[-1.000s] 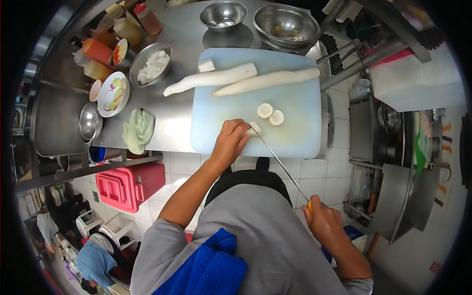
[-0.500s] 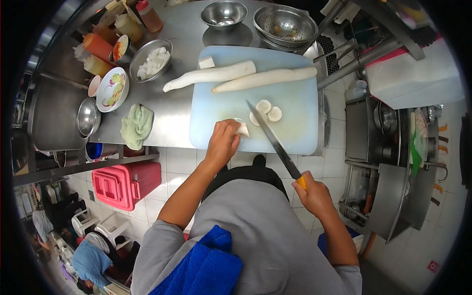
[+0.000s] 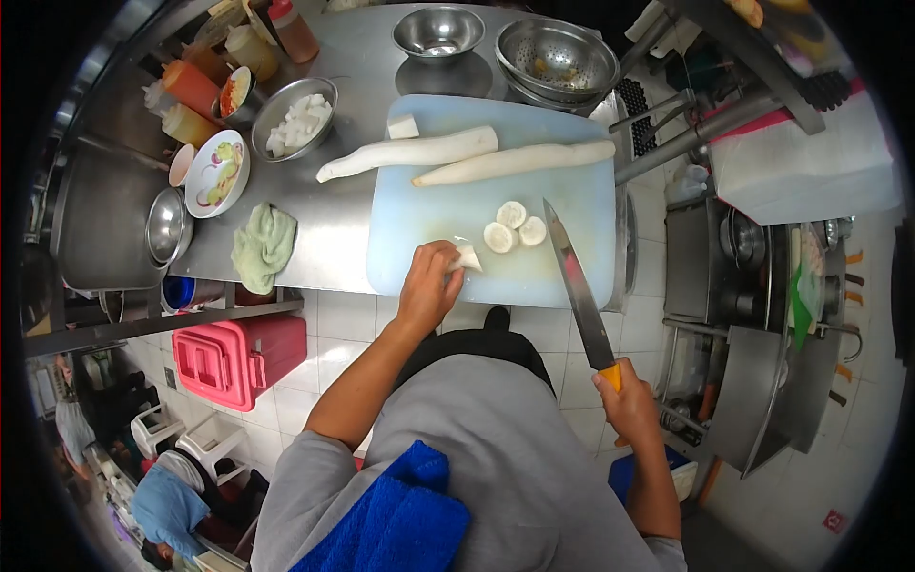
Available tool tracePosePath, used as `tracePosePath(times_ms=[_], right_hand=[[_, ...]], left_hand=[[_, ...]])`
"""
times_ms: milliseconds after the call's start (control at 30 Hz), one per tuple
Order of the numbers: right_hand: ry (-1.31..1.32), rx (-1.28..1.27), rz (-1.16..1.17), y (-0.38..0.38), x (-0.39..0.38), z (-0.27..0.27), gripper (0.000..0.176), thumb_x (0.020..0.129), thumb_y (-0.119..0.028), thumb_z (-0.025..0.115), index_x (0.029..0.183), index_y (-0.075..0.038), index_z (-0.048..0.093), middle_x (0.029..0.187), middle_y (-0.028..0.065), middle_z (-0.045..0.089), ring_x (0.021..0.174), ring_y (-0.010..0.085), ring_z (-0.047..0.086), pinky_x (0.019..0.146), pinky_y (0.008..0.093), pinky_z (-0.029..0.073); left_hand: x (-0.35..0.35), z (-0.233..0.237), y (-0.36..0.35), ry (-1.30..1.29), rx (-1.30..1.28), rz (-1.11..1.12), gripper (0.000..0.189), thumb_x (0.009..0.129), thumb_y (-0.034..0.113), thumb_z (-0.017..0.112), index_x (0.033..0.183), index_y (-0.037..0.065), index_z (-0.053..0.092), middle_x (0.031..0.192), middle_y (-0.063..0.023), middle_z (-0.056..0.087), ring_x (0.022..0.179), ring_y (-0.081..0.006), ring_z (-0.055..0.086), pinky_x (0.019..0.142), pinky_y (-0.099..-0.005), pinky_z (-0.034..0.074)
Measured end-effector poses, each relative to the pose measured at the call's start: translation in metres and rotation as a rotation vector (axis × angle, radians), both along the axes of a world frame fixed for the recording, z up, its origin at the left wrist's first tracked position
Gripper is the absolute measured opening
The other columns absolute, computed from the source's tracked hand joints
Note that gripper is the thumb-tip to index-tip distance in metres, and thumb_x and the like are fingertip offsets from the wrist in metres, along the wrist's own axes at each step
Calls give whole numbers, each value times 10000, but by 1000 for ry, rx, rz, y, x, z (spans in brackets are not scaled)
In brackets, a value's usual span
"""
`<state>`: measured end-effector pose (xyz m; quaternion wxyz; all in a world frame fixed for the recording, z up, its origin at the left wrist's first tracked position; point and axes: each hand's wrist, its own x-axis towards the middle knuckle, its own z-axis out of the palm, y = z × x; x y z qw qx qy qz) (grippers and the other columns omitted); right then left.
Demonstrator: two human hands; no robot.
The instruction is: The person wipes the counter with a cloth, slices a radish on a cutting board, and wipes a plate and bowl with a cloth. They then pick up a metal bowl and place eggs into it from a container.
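Observation:
My left hand (image 3: 431,284) is closed around a short white radish piece (image 3: 466,258) at the front of the pale blue cutting board (image 3: 562,281). In my right hand (image 3: 624,396) is the yellow handle of a long knife (image 3: 579,291), its blade pointing forward over the board's right side. Several round radish slices (image 3: 515,229) lie in a cluster between the radish piece and the blade. Behind them, two long peeled white radishes (image 3: 419,151) (image 3: 519,163) lie across the board, one reaching past its left edge. A small white chunk (image 3: 403,126) sits at the back left.
A steel bowl of white cubes (image 3: 295,119), a white bowl of sliced vegetables (image 3: 217,174) and a green cloth (image 3: 264,246) are left of the board. A steel bowl (image 3: 438,34) and a colander (image 3: 558,59) stand behind. A pink bin (image 3: 238,360) is on the floor; another person (image 3: 170,505) is lower left.
My right hand has moved the knife to the right, away from the slices, so the cluster is fully visible. My left hand stays on the radish piece.

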<state>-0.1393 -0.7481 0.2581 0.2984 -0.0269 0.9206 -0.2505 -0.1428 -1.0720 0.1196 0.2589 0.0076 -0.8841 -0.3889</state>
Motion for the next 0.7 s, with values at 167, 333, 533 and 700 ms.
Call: tracePosePath(times_ms=[167,333,533,700], right_hand=[[-5,6,-3,-3,3,-1,296,912,-288,621,1022,-41,503,681,202,615,675,418,635,589,454,481],[6,-26,27,-9,8,-2,296,909,-289,626,1022,-44,503,679,200,616,674,419,636,586,455,480],[2,-63,38,-15,10,-2,294,903,-280,635,1014,-42,502,665,202,609,656,423,630,566,448,476],[34,-82,99,-20,14,-1,297,904,-291,632,1011,-48,498,666,200,615,657,421,633,567,455,480]], left_hand=[[-4,1,0,1,-8,31,340,760,-6,702,1058,12,540,1060,-167,578,970,-352,564,835,-398,473],[-8,18,-3,-256,480,124,231,835,74,678,1039,6,592,975,-110,640,891,-221,613,786,-321,489],[-10,38,-4,-451,694,144,230,862,114,662,1055,0,610,928,-88,670,862,-159,615,770,-284,490],[-14,12,-1,-15,2,65,265,788,-1,687,1033,21,587,1053,-122,621,960,-266,583,822,-346,478]])
